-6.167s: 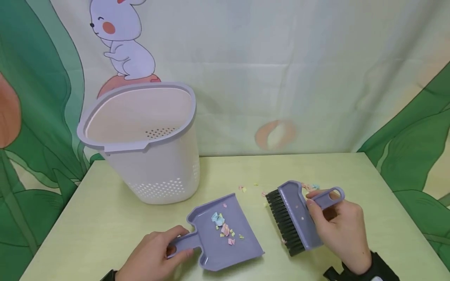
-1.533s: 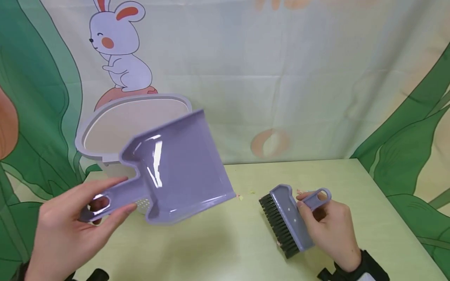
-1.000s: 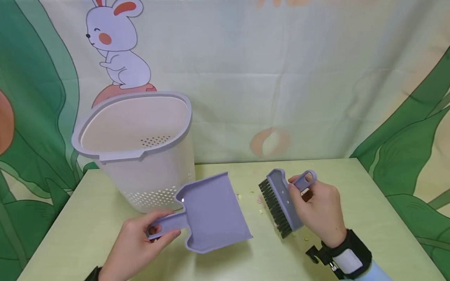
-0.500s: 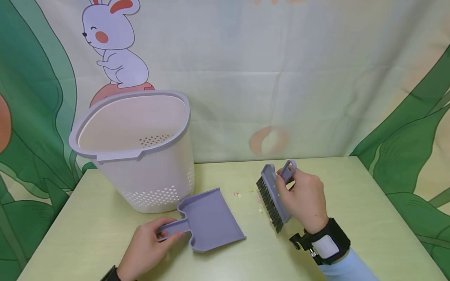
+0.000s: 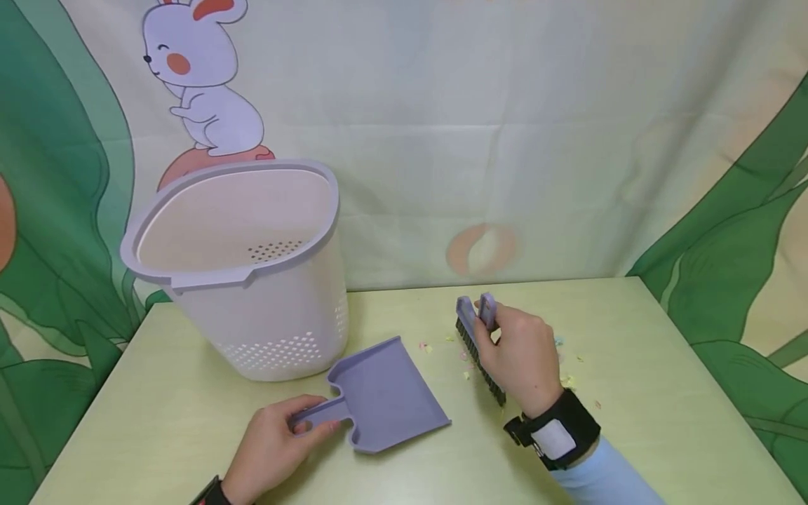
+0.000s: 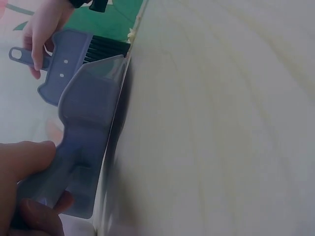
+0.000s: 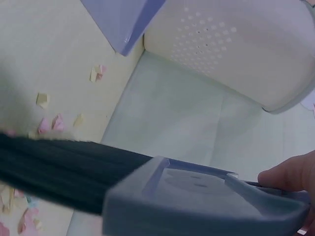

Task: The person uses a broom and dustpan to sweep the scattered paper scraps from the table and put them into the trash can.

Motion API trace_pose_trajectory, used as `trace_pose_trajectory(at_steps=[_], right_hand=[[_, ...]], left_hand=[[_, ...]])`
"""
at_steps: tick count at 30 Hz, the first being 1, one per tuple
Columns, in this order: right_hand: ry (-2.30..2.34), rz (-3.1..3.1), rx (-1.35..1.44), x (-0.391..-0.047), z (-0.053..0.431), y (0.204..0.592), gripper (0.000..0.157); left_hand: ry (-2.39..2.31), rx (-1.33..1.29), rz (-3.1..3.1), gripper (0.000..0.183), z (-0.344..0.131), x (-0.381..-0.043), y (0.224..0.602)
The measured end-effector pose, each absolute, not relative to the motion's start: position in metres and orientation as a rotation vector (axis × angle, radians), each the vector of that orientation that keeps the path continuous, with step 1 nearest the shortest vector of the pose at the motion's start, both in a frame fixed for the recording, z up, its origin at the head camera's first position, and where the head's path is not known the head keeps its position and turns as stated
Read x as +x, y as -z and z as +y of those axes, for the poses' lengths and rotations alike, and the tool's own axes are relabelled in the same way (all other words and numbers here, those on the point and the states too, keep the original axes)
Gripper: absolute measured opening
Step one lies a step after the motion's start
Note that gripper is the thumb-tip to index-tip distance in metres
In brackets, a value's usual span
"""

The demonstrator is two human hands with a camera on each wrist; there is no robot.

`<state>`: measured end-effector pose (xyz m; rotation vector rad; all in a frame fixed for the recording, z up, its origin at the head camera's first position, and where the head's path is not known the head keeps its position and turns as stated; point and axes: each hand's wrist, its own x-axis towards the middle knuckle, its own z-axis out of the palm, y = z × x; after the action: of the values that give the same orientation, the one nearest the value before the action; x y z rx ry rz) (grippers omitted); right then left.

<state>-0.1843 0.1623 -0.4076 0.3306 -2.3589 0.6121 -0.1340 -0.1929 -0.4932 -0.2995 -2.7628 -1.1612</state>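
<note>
My left hand (image 5: 274,438) grips the handle of a purple dustpan (image 5: 391,396), which lies low over the table with no scraps on its pan. In the right hand (image 5: 520,351) is a purple hand brush (image 5: 467,313) with dark bristles (image 5: 486,372), held upright on the table to the right of the dustpan. Small paper scraps (image 5: 426,347) in pink and yellow lie between brush and pan. More scraps (image 5: 568,381), one of them blue, are scattered right of the right hand. Seen from the right wrist, the bristles (image 7: 64,167) stand among the scraps.
A white basket (image 5: 284,315) with a purple rim and punched holes stands at the back left, just behind the dustpan. Behind the table (image 5: 158,435) hangs a curtain (image 5: 404,140) printed with a rabbit and green leaves.
Several scraps lay on the dustpan earlier; the pan was raised by the basket, then lowered bare to the table. The brush has moved left and turned more upright, uncovering scraps on its right.
</note>
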Motion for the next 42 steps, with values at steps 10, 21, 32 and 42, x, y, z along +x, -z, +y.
trace_pose_trajectory(at_steps=[10,21,32,42], right_hand=[[-0.626,-2.41,0.421,-0.176,0.146,0.412,0.021],[-0.748,-2.424,0.622,-0.154,0.124,0.409,0.013],[-1.046,-2.348,0.81,-0.154,0.134,0.397,0.012],[-0.891,-2.238,0.671,-0.176,0.15,0.404,0.018]], left_hand=[[1.131,-0.258,-2.839,0.031,-0.189,-0.132,0.492],[1.137,-0.234,-2.878,0.03,-0.188,-0.13,0.493],[1.159,-0.222,-2.95,0.023,-0.184,-0.127,0.491],[1.183,-0.183,-2.989,0.023,-0.18,-0.126,0.489]])
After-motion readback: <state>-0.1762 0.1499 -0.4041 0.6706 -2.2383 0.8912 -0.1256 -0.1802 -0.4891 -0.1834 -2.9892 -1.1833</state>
